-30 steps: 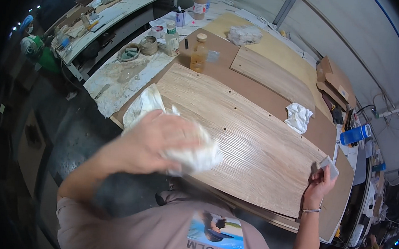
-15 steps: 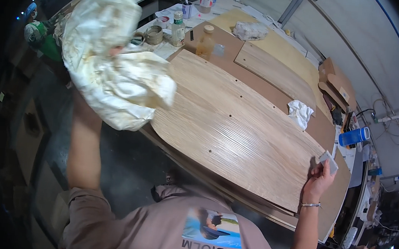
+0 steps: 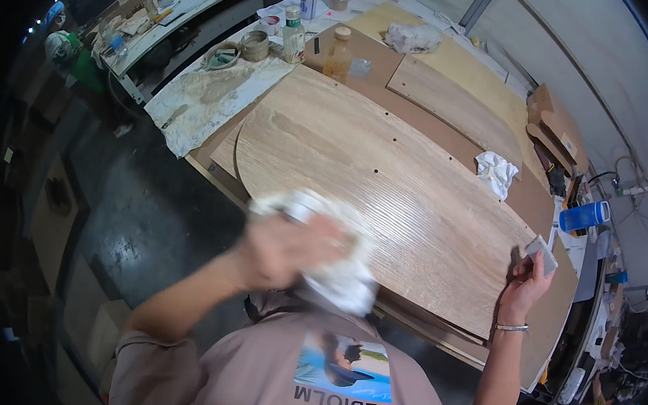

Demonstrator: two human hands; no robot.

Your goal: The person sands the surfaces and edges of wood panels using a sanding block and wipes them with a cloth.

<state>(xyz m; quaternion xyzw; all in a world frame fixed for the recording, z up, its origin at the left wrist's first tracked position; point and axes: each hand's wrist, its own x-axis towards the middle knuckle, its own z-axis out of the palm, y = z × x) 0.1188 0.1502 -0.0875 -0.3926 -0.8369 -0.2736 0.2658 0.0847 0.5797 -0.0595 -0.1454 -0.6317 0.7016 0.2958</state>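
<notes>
My left hand [image 3: 282, 249], smeared by motion, grips a crumpled white cloth [image 3: 344, 284] with faint yellowish stains. The cloth is bunched at the near edge of a wood-grain board [image 3: 422, 218], and I cannot tell whether it touches the surface. This board has a rounded left end and several small dark holes. At its right end my right hand [image 3: 521, 294] is closed around a small, flat, whitish block [image 3: 543, 254], pinched between thumb and fingers; a metal bracelet circles that wrist.
Behind the board lie a narrower wood-grain panel [image 3: 453, 110] and a crumpled white tissue [image 3: 496, 174]. A bottle of amber liquid [image 3: 338, 55], a clear bottle [image 3: 293, 36] and a round tin [image 3: 255, 45] stand at the far left. To the right lies a blue bottle [image 3: 584, 216]. A person [image 3: 73, 57] is beyond, far left.
My left hand has swung the cloth from the upper left down to the board's near edge, uncovering the stained sheet and the table's left side. The right hand keeps its grip on the block.
</notes>
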